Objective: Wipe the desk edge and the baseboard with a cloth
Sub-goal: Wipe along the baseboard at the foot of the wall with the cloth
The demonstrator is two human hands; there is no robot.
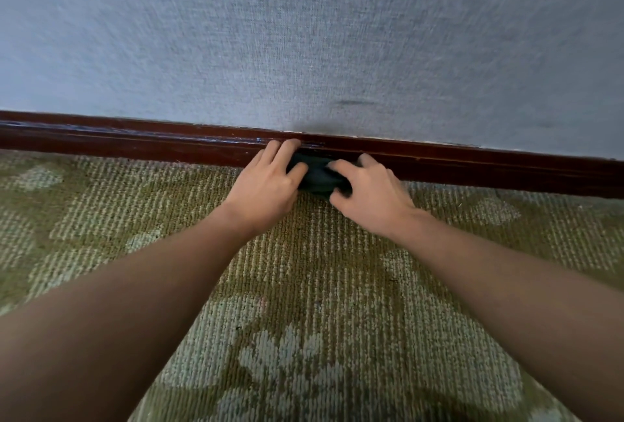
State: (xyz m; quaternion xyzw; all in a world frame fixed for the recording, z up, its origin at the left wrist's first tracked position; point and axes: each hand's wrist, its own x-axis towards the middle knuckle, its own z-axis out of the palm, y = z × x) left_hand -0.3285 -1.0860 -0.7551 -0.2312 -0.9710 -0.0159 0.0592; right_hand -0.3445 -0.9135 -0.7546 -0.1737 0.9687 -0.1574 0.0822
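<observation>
1. Both hands clutch the dark cloth (317, 175) against the baseboard (135, 143): left hand (266, 185) at 9 o'clock, right hand (369, 199) at 3.
2. The baseboard's long axis runs 9 to 3; neither hand is nearer.

both hands cover most of the dark cloth (315, 175); wall (304, 33) edges blur.

Carpeted indoor room, hotel or office type, can't tell which. Patterned green and cream loop-pile carpet (304, 337) with leaf shapes, dark red-brown wooden baseboard (135, 141) along the floor line, grey-blue woven-texture wall covering (304, 33) above, small dark scuff (354, 103) on it.
</observation>
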